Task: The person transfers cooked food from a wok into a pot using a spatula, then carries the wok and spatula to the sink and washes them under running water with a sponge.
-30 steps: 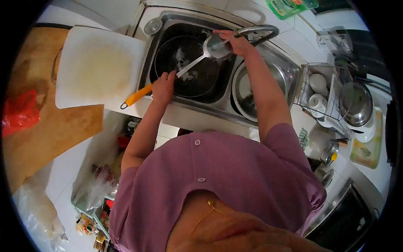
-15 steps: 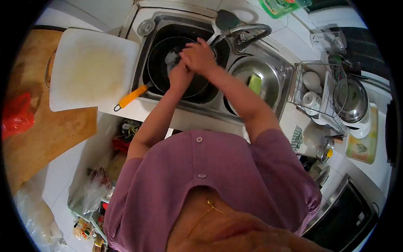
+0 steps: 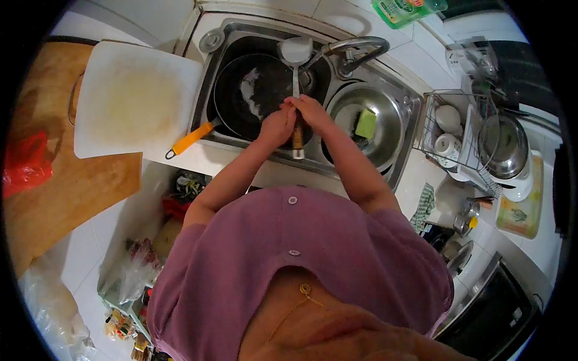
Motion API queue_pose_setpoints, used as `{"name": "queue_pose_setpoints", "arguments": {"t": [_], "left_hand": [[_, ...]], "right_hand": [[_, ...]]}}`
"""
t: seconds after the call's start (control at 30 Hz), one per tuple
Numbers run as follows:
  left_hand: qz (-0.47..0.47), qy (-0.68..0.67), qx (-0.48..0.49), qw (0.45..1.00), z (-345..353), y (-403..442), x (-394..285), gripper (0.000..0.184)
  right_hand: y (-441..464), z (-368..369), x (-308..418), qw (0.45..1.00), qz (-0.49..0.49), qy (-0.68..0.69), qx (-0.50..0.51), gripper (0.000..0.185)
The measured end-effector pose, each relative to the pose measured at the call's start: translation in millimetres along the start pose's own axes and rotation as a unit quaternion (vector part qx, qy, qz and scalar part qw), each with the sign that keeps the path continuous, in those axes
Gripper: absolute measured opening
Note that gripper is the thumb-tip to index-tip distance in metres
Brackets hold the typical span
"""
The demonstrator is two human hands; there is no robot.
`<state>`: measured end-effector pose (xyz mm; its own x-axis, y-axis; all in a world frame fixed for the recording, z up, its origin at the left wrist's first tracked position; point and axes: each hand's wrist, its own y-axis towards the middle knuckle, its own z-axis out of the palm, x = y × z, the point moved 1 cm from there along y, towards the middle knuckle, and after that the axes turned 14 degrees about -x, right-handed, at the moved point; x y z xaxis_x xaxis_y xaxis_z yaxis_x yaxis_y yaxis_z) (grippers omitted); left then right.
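Observation:
Both my hands meet over the left sink basin, around the handle of a metal spatula (image 3: 295,52). My left hand (image 3: 277,127) has its fingers closed at the handle's left side. From the right, my right hand (image 3: 309,112) closes over the same handle. The spatula's blade lies near the faucet (image 3: 361,42), and its wooden handle end points toward me. Beneath is a dark pan (image 3: 232,90) with white suds, its orange handle (image 3: 191,139) over the sink's front edge.
A metal bowl (image 3: 388,135) with a green sponge (image 3: 366,123) sits in the right basin. A white cutting board (image 3: 135,99) lies on the left. At the right stands a wire dish rack (image 3: 430,123). A green bottle (image 3: 406,11) is at the back.
The orange-handled utensil has left my hands and now lies at the pan's left. My hands have come together around the spatula, whose blade has swung down from behind the sink. The green sponge is uncovered.

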<state>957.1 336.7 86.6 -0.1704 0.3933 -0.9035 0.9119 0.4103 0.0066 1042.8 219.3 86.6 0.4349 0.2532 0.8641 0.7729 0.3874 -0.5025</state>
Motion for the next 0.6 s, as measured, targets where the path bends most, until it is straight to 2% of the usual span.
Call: {"name": "queue_pose_setpoints", "arguments": {"t": [0.07,0.1,0.17,0.2,0.27,0.33,0.4,0.47,0.5,0.53,0.6], "left_hand": [[0.107,0.19,0.023,0.976,-2,3,-12,0.029],[0.106,0.191,0.023,0.976,-3,8,-21,0.029],[0.191,0.142,0.042,0.97,1,22,-40,0.034],[0.191,0.144,0.042,0.97,9,27,-42,0.034],[0.334,0.102,0.05,0.936,27,42,-46,0.045],[0.34,0.139,0.076,0.927,41,68,-38,0.05],[0.344,0.174,0.104,0.917,50,90,-27,0.055],[0.417,0.207,0.085,0.881,55,106,-20,0.062],[0.421,0.232,0.094,0.872,55,111,-24,0.064],[0.42,0.233,0.095,0.872,57,116,-19,0.064],[0.355,0.252,0.019,0.9,61,130,-7,0.063]], "right_hand": [[6,-21,-11,1.0,0.001,-0.025,-0.018,0.034],[-6,-26,4,0.997,0.071,0.003,-0.035,0.031],[-16,-41,4,0.997,0.062,-0.03,-0.015,0.031],[-22,-46,4,0.996,0.055,-0.063,0.004,0.031],[-41,-51,10,0.994,0.075,-0.079,0.001,0.029],[-61,-55,23,0.99,0.099,-0.096,-0.003,0.027],[-77,-58,34,0.989,0.126,-0.062,0.049,0.028],[-85,-64,28,0.989,0.112,-0.078,0.054,0.028],[-89,-65,26,0.989,0.094,-0.095,0.058,0.028],[-92,-65,25,0.989,0.095,-0.094,0.059,0.028],[-97,-65,25,0.982,0.141,-0.092,0.079,0.026]]}}
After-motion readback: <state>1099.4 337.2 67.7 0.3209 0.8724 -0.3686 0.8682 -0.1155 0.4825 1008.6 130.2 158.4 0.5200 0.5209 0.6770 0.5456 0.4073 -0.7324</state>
